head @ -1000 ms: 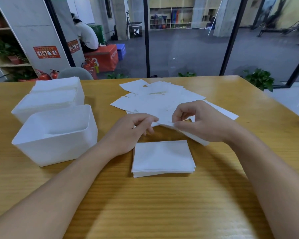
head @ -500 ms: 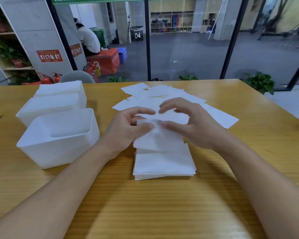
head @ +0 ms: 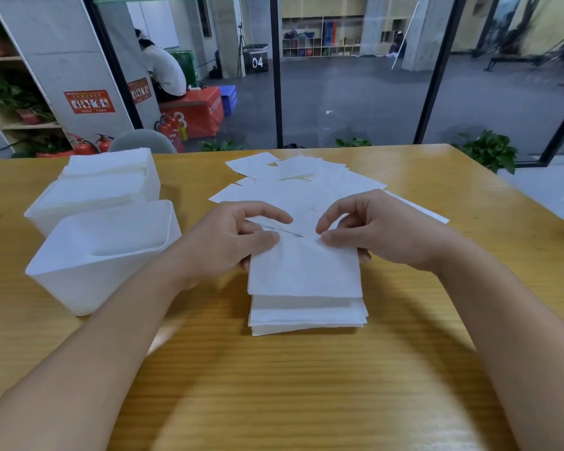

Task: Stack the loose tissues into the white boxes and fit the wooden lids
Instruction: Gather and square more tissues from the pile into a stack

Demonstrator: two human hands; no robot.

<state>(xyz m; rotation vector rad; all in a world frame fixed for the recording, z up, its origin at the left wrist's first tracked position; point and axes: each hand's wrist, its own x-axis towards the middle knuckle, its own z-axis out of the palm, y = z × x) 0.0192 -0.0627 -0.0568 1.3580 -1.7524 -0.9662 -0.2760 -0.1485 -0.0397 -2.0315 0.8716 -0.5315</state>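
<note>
We see the left hand (head: 228, 242) and right hand (head: 381, 236) pinching one thin square white tissue (head: 305, 271) by its far corners above the neat white tissue stack (head: 306, 315) on the wooden bench (head: 306, 385); the empty white plastic box (head: 101, 255) sits at nine o'clock; loose tissues (head: 306, 180) lie at twelve.

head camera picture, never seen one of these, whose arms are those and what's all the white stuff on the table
There is no machine here. The camera sits on a person's head and looks forward and down, so the two bare arms are the wearer's own. The left hand and right hand each pinch the far edge of one tissue, holding it over a neat stack on the wooden table. Behind the hands lies a spread of loose tissues. On the left stand two white boxes: the near box looks empty, the far box is piled with tissues. I see no lids.
</note>
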